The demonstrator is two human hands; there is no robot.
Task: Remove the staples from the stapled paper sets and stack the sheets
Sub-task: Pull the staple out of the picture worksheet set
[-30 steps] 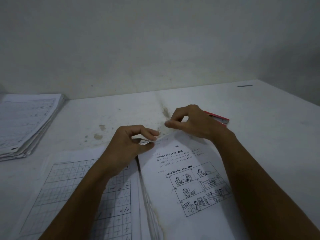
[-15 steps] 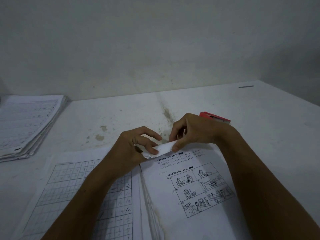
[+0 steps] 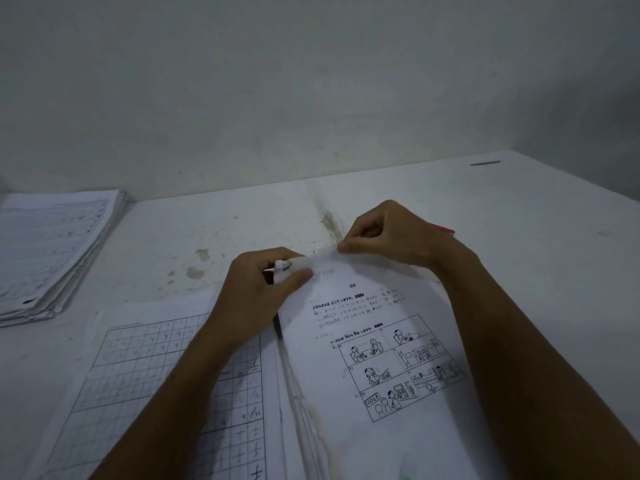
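the white tabletop (image 3: pixel 519 216) carries a finished stack of sheets (image 3: pixel 52 251) at the far left, a grid sheet (image 3: pixel 138 375) near left, and the stapled paper set (image 3: pixel 381 358) in the near middle, its far edge lifted. to do this step well, it seems best to keep that edge taut and pull slowly, so the corner does not tear. the left hand (image 3: pixel 263 289) grips the top left corner, thumb curled over it. the right hand (image 3: pixel 388 237) pinches the far edge between thumb and forefinger. a red tool (image 3: pixel 445 229) peeks out behind it. the staple itself is too small to tell.
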